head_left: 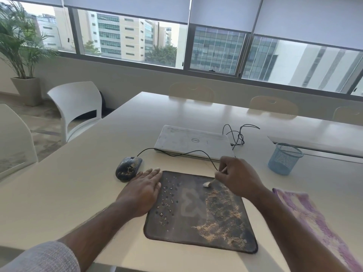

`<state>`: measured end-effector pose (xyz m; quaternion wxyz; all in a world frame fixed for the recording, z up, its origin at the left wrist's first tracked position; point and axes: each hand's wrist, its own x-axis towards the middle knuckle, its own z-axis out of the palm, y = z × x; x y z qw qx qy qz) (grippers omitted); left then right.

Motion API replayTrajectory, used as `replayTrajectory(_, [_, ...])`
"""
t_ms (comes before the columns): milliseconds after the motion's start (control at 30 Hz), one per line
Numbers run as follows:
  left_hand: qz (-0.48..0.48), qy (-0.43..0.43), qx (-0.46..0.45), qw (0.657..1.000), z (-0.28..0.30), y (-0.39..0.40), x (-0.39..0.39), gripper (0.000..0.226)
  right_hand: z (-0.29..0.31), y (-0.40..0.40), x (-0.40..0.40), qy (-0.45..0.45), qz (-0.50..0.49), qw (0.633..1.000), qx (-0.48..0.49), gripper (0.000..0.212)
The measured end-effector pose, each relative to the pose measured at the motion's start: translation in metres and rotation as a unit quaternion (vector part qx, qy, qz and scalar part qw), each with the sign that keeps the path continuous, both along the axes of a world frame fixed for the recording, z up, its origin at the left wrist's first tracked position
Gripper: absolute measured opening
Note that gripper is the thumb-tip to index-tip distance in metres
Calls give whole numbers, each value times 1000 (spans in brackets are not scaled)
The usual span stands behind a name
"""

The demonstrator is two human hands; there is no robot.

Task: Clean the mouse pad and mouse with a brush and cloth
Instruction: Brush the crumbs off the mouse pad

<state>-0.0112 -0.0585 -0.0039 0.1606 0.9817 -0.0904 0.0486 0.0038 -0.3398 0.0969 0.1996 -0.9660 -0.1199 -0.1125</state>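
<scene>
Right hand (pixel 238 178) pinches a small brush (pixel 210 182) by its handle, fingers curled round it, bristle tip touching the far edge of the mouse pad (pixel 198 213); tan grit lies just nearer than the tip, toward the pad's right side. Left hand (pixel 144 193), flat with fingers straight, presses the pad's left edge; if it lifts, strokes may drag the pad. Risks: grit flicked onto the table (pixel 78 193), or the mouse (pixel 128 167) cable by the knuckles snagging; cloth (pixel 306 214) lies unused at right.
</scene>
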Motion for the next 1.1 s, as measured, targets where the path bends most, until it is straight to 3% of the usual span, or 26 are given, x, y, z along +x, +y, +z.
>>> replayTrajectory(167, [3,-8,7,1000,1,0,0,53,5,5,1,-54,-3,998,42,22])
replayTrajectory(400, [2,-8,6,1000,1,-1,-1,53,1,-10,-4,-10,-2,1000,-17,23])
replayTrajectory(567, [3,-7,5,1000,2,-1,-2,53,1,-8,-1,-45,-1,998,48,21])
replayTrajectory(767, [4,-6,4,1000,3,-1,-2,53,-1,-19,-6,-4,-7,1000,20,24])
replayTrajectory(900, [2,-6,3,1000,3,-2,-3,53,9,-19,-5,-47,-19,997,64,24])
replayTrajectory(1100, [1,-6,0,1000,3,-1,-2,54,-8,-23,-8,-16,-21,1000,13,26])
